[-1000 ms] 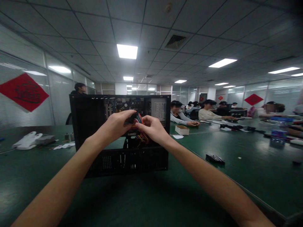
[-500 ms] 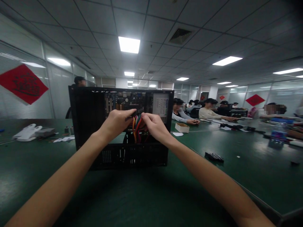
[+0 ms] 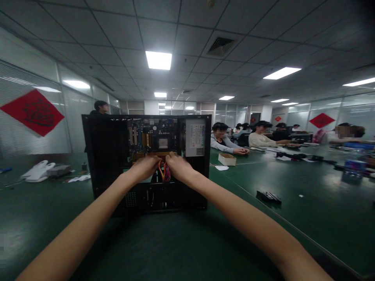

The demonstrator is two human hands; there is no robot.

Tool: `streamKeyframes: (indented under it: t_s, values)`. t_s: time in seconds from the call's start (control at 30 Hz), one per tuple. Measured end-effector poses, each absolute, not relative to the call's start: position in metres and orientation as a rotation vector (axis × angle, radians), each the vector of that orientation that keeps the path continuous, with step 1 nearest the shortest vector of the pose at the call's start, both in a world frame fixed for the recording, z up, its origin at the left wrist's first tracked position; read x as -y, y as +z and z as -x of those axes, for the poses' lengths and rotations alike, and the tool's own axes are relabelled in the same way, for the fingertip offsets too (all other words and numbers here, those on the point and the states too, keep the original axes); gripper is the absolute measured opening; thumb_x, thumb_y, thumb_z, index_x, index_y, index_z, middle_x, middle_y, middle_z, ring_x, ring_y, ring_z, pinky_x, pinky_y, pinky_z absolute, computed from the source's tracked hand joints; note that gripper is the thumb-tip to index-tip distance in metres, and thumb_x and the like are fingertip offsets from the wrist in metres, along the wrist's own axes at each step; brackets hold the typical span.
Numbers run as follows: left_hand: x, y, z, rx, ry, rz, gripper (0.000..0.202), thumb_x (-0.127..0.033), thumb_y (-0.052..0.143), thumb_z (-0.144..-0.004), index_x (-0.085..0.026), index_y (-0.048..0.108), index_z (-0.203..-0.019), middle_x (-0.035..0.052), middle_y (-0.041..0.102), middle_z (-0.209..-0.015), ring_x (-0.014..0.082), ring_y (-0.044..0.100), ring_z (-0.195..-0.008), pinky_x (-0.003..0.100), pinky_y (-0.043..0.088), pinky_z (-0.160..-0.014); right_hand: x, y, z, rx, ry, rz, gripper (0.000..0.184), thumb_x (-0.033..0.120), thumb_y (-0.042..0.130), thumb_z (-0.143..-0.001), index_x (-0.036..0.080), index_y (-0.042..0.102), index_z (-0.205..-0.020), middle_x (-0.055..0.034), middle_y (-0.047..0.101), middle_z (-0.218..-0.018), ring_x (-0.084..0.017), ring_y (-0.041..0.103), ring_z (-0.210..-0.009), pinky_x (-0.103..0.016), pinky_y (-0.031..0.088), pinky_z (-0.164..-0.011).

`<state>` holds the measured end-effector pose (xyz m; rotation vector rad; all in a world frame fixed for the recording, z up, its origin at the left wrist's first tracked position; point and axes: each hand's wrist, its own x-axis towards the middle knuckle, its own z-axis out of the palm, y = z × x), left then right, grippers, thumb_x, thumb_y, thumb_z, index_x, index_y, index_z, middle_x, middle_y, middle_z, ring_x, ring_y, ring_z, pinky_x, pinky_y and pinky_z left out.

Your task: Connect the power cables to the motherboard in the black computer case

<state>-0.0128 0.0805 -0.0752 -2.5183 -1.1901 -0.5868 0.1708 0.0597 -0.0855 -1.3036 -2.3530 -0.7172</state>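
Cables (image 3: 165,174) gripped by left hand (image 3: 145,168) and right hand (image 3: 179,166), within edges of open case (image 3: 104,146), green table (image 3: 164,249) ahead.

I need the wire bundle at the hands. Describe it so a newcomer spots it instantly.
Find the black computer case standing open on the green table. Inside, near the motherboard's lower edge, look between the left hand and right hand. The wire bundle shows there, its curved red and orange strands standing out against dark metal.
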Motion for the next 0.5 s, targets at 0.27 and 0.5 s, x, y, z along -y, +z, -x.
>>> streamKeyframes:
  t_s: [0.27,0.5]
  values:
    - [-0.108,-0.076,0.028,1.290,-0.355,2.426,0.035,-0.031,0.044,-0.099,-0.022,0.073,-0.117,0.0083,0.073,-0.118,0.0265,0.066,-0.112,0.034,0.050,-0.092,-0.086,-0.089,-0.178,2.297,-0.510,1.474,0.026,0.010,0.048,-0.093,0.012,0.062,-0.115,-0.0165,0.063,-0.122,-0.027,0.066,-0.109,-0.035,0.057,-0.082]
    - [-0.111,-0.077,0.024,1.264,-0.136,2.379,0.029,-0.031,0.048,-0.098,-0.027,0.076,-0.105,0.0068,0.077,-0.105,0.0264,0.071,-0.102,0.032,0.050,-0.081,-0.077,-0.092,-0.182,2.342,-0.627,1.371,0.025,0.021,0.050,-0.095,0.012,0.066,-0.113,-0.0163,0.065,-0.121,-0.027,0.068,-0.105,-0.034,0.055,-0.084]
